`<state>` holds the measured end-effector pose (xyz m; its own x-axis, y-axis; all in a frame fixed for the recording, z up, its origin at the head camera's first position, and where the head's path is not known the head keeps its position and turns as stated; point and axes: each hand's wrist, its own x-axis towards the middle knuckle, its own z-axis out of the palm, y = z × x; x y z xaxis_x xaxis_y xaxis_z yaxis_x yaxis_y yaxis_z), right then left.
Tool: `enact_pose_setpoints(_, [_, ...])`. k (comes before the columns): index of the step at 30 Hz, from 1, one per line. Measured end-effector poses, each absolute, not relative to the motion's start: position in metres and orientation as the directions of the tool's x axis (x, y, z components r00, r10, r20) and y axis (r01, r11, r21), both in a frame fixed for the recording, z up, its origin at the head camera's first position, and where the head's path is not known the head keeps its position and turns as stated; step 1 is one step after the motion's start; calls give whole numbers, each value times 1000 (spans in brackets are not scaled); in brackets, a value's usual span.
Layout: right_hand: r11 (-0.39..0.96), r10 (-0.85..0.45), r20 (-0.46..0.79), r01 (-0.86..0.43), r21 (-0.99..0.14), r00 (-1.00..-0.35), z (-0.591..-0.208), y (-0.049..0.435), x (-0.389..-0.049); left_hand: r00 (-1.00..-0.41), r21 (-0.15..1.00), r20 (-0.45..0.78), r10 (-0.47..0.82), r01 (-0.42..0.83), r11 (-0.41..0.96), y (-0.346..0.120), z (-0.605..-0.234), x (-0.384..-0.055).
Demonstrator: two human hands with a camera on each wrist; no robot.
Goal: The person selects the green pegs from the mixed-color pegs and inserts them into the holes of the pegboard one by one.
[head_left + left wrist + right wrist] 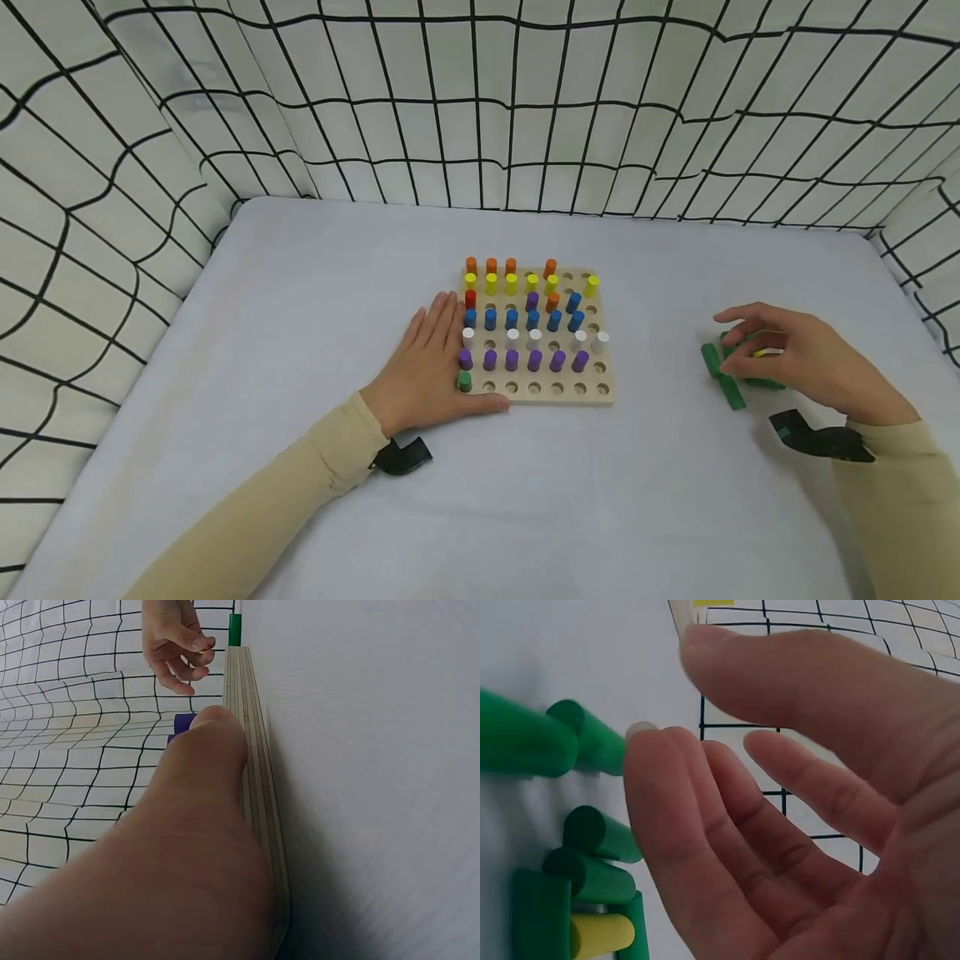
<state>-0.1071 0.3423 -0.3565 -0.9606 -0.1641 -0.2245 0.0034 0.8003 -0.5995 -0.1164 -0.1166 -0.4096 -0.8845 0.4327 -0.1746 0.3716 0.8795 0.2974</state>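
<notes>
A person's left hand point(423, 375) lies flat at the centre of the frame, its fingers straight along the left side of a wooden pegboard point(540, 398) and its thumb stretched along the lower edge, touching the wood. At the right of the frame, the right hand point(802, 358) hovers over loose green pegs point(730, 392), its fingers softly bent and its thumb held apart — the right wrist view shows nothing between them.

The pegboard sits at mid-frame, against the left hand and well apart from the right. The green pegs lie on their sides just beside and beneath the right hand's fingertips, with a yellow peg point(604, 935) among them.

Pale and square-cornered, the pegboard carries upright pegs in rows: orange pegs point(491, 266) at the top, then yellow pegs point(512, 284), a mixed row of red, purple, orange and blue, then blue pegs point(512, 320), white pegs point(513, 338) and purple pegs point(512, 360). A lone green peg point(465, 382) stands in the lower left corner hole — the rest of that row is bare holes. A white tabletop point(600, 500) spreads beneath.
</notes>
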Motion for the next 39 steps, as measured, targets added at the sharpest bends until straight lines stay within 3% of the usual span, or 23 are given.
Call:
enact_pose_setpoints(20, [838,-276,-104,-186,-513,-956,-368,330,-115,-889,307,-172,423,360,881,-118,-409,-116])
enact_pose_setpoints(39, [806,-277,-104,-172,-566,-955,-382,310,-116,-884,297,-180,431,369,881,-115,-410,-117])
